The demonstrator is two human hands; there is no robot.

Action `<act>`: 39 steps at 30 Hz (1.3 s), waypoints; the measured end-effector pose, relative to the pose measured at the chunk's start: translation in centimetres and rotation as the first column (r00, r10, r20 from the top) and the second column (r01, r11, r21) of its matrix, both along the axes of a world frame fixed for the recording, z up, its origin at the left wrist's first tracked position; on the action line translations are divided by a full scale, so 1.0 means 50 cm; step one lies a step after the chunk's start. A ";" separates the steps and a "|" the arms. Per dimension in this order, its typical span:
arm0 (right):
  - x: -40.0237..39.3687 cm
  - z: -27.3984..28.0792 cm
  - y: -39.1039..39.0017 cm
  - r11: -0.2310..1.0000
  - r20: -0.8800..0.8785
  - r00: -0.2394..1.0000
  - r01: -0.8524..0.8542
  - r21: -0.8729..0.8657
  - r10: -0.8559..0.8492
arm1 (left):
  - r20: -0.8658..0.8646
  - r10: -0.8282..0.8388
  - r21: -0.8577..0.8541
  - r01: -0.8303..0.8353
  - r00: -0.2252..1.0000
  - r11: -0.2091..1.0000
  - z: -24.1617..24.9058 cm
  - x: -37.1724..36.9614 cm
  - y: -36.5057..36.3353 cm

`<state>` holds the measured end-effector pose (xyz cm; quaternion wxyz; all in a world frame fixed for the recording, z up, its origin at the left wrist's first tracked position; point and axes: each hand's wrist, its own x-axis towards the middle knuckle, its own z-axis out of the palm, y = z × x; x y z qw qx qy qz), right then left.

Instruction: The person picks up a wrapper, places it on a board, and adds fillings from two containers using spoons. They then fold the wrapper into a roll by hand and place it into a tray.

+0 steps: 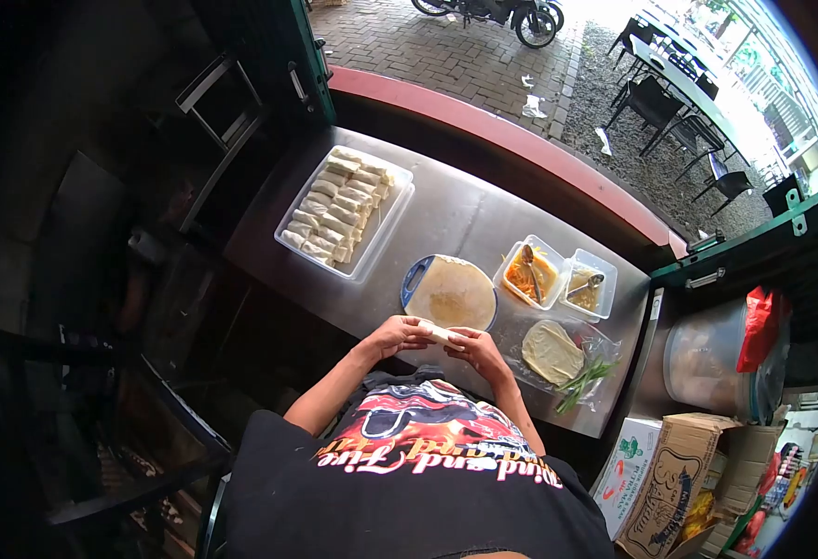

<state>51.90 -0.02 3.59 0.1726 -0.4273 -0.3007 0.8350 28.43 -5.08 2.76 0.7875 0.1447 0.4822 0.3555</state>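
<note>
Between my two hands is a pale rolled spring roll (440,334), held just in front of my body near the table's front edge. My left hand (398,335) grips its left end, and my right hand (474,348) closes on its right end. Right beyond them lies a round cutting board (450,292) with a blue handle, damp-looking in its middle. A stack of round wrappers (552,350) rests on clear plastic to the right, beside green chillies or stalks (580,386). Rows of finished rolls (337,207) fill much of a white tray (377,244) at the far left.
A tub of shredded orange filling (532,278) with a spoon and a tub of pale filling (588,289) with a spoon stand at the back right. A large lidded container (707,359) and a cardboard box (674,470) flank the steel table (465,210). A red ledge (502,140) bounds its far side.
</note>
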 end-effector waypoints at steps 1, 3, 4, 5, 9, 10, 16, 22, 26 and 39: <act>-0.010 -0.001 0.004 1.000 0.000 1.000 0.000 -0.002 0.000 | 0.000 0.000 -0.002 0.000 1.000 1.000 -0.001 -0.011 0.004; -0.032 -0.002 0.014 1.000 -0.017 1.000 -0.005 0.009 0.005 | -0.020 -0.013 0.025 0.013 1.000 1.000 -0.003 -0.037 0.014; -0.046 -0.003 0.019 1.000 -0.015 1.000 -0.002 0.005 0.002 | -0.018 -0.016 0.022 0.017 1.000 1.000 -0.004 -0.053 0.019; -0.062 -0.004 0.025 1.000 -0.008 1.000 0.007 0.012 -0.007 | -0.008 -0.012 0.020 0.012 1.000 1.000 -0.006 -0.069 0.023; -0.141 -0.013 0.045 1.000 0.024 1.000 0.006 0.031 -0.007 | 0.044 -0.014 0.002 0.014 0.999 1.000 -0.018 -0.153 0.041; -0.166 -0.015 0.053 0.999 0.040 0.999 -0.006 0.054 0.004 | 0.061 -0.017 0.000 0.017 0.998 1.000 -0.026 -0.180 0.051; -0.352 -0.012 0.079 0.997 0.049 0.998 0.038 0.060 -0.041 | 0.057 -0.066 0.000 0.066 0.996 0.998 -0.032 -0.372 0.100; -0.538 -0.022 0.131 0.985 0.016 0.990 0.139 0.103 -0.141 | 0.008 -0.069 0.037 0.069 0.998 0.997 -0.035 -0.549 0.180; -0.635 -0.021 0.179 0.969 -0.003 0.976 0.217 0.113 -0.219 | 0.036 0.012 0.066 -0.015 0.999 0.998 -0.045 -0.643 0.232; -0.800 -0.058 0.327 0.951 0.030 0.966 0.245 0.188 -0.255 | 0.037 0.166 0.023 -0.167 0.985 0.986 -0.072 -0.779 0.367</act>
